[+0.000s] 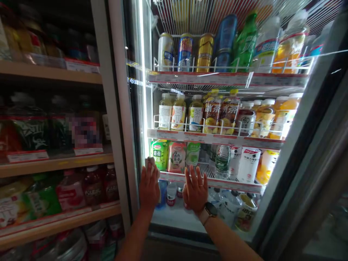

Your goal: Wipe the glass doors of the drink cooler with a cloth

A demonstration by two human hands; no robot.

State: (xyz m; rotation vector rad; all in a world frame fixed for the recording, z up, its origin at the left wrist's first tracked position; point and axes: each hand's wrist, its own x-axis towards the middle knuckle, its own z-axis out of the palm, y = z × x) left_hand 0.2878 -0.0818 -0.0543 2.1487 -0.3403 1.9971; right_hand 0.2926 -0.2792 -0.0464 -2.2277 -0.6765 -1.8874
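Note:
My left hand [149, 188] presses a crumpled pale cloth [150, 164] against the glass door [174, 219] of a lit drinks cooler, near the door's left frame. Only part of the cloth shows past the fingers. To the right, my right hand [195, 188] is open, fingers spread and palm toward the same glass, with nothing in it. A watch [210, 209] is on that wrist. Behind the glass, beyond my hands, stand a green drink bottle [159, 155], a pink-orange drink bottle [177, 156] and a clear water bottle [222, 162].
Inside the cooler, wire shelves carry cans [185, 52], tea bottles [195, 113] and white bottles [248, 165]. A wooden shelf unit [58, 165] with bottled drinks stands at left. The dark door frame [296, 152] slants along the right.

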